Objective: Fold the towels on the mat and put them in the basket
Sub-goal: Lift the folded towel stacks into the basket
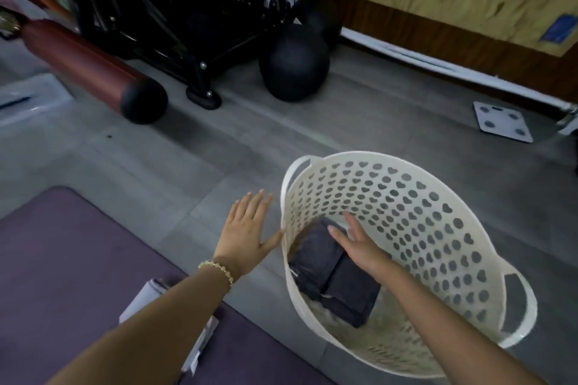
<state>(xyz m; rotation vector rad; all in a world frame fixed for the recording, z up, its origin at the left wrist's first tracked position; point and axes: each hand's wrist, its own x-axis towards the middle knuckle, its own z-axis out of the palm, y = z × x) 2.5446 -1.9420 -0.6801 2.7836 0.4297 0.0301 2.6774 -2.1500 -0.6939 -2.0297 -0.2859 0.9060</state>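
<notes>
A cream plastic basket with heart-shaped holes stands on the grey floor at the right. Inside it lie two folded dark towels side by side. My right hand reaches into the basket with straight fingers, over the towels and holding nothing. My left hand hovers flat just outside the basket's left rim, its thumb touching the rim. A purple mat covers the lower left. A folded light towel lies on the mat, partly hidden by my left forearm.
A black exercise ball and a black-framed bench with a maroon roller stand at the back. A white bathroom scale lies at the right near the wooden wall.
</notes>
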